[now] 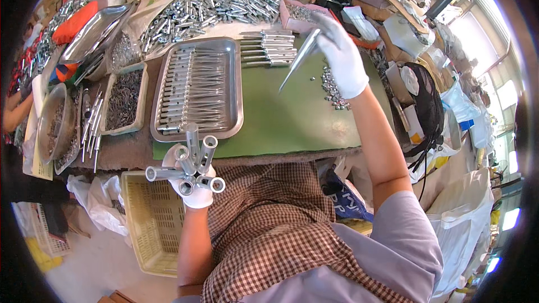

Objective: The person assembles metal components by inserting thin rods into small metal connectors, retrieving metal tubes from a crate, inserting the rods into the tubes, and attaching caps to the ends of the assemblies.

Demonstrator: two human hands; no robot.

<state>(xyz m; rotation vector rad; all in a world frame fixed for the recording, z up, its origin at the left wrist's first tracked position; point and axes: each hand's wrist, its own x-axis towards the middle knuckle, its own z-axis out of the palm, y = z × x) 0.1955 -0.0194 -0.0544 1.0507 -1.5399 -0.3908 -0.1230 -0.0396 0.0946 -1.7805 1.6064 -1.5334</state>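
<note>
My white-gloved left hand [197,197], low in front of the bench edge, is closed around several shiny metal tubes [193,141] that splay out with their open ends up. Raised over the right part of the green mat [281,118], my gloved right hand [343,62] grips a tapered metal rod [300,59], its point slanting down to the left. Between the hands lies a steel tray [237,101] with a column of tubular pieces ending in thin points. Beyond the mat's middle, metal rods [269,47] are stacked in a row. Small metal nuts [332,87] lie below my right hand.
A large heap of metal tubes [208,14] covers the back of the bench, with a pink box [292,17] of small parts beside it. On the left stand a bin of dark screws [123,98] and a round bowl [56,126]. Below sits a yellow crate [149,224].
</note>
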